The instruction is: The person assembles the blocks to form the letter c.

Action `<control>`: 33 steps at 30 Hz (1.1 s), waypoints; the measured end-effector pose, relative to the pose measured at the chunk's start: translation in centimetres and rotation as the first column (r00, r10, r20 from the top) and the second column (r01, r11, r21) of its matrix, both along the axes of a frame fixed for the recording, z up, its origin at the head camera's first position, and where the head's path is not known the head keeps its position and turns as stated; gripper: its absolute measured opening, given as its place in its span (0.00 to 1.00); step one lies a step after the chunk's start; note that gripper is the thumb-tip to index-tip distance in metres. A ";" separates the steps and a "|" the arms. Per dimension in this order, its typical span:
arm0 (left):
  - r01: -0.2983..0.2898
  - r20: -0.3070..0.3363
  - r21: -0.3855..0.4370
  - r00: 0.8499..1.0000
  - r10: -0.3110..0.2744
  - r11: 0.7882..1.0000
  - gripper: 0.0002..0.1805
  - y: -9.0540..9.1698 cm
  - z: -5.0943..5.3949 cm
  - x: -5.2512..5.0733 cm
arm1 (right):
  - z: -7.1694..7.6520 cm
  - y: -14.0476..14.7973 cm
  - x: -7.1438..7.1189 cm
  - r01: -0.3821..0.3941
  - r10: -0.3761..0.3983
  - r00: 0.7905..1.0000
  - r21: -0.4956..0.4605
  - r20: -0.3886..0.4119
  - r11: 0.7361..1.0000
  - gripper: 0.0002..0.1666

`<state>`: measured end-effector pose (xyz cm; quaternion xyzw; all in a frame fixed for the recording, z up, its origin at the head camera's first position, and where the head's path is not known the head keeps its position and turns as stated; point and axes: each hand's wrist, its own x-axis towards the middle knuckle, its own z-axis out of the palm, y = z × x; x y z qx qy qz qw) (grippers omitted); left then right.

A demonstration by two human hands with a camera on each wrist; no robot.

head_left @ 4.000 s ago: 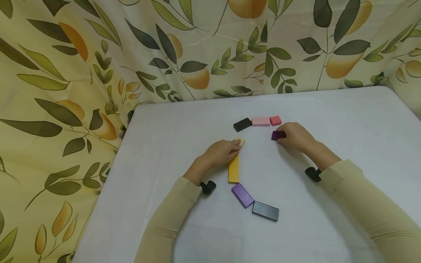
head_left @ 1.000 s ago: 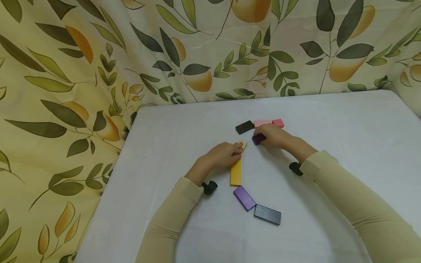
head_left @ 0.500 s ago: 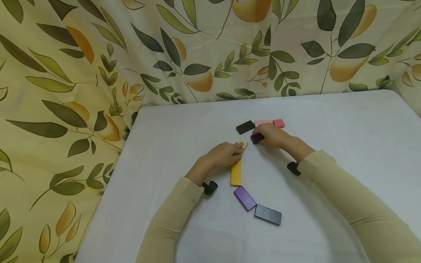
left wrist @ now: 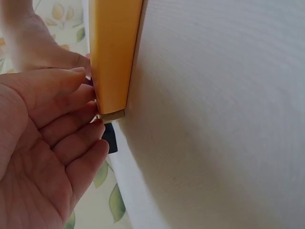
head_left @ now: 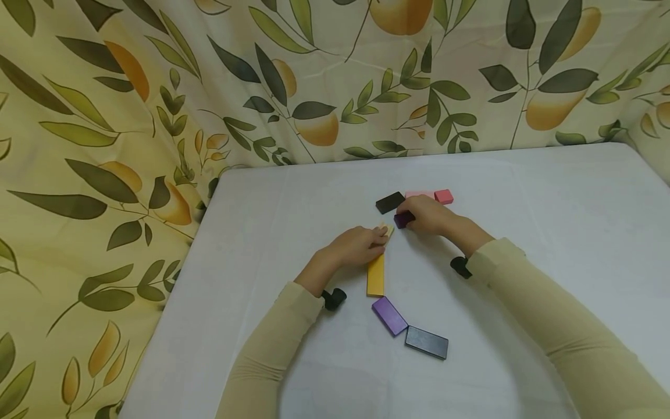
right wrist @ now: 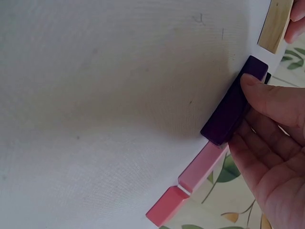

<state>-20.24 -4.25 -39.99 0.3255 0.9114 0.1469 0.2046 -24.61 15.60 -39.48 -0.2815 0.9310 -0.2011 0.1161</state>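
My right hand [head_left: 425, 215] pinches a dark purple block [right wrist: 236, 102] between thumb and fingers, close in front of the black block [head_left: 389, 202]. My left hand [head_left: 356, 245] holds a pale wooden block [right wrist: 275, 24] with its fingertips; the palm side covers part of it in the head view. From beneath that hand a yellow block [head_left: 375, 278] runs toward the near side. In the left wrist view the left fingertips lie along its edge, beside the wooden block's end. A gap separates the dark purple block from the pale wooden one.
Behind the right hand lie a light pink block [head_left: 419, 194], partly hidden, and a coral block [head_left: 444, 196]. Nearer, a purple block [head_left: 389, 316] touches a dark grey block [head_left: 426, 342] at a corner. A leaf-printed curtain [head_left: 209, 87] borders the white table [head_left: 549, 233].
My right hand has carried the dark purple block leftward, from below the coral block to near the black block and the wooden one. The left hand has stayed in place.
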 end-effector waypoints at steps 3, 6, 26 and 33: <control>0.006 -0.007 0.003 1.000 -0.006 1.000 0.22 0.0 0.0 0.0 | 0.0 -0.1 -0.1 -0.003 0.003 1.000 0.002 -0.004 1.000 0.19; 0.012 -0.014 0.006 1.000 -0.012 1.000 0.21 0.0 0.1 0.0 | 0.0 -0.1 -0.1 -0.005 0.005 1.000 0.003 -0.005 1.000 0.19; 0.020 -0.034 0.017 0.999 -0.019 1.000 0.21 -0.1 -0.2 -0.1 | 0.2 -1.1 0.1 0.005 -0.005 1.000 0.014 0.004 1.000 0.20; 0.018 -0.023 0.013 1.000 -0.017 1.000 0.21 0.0 -0.1 -0.1 | 0.2 -1.2 0.1 0.008 -0.008 1.000 0.021 0.003 1.000 0.20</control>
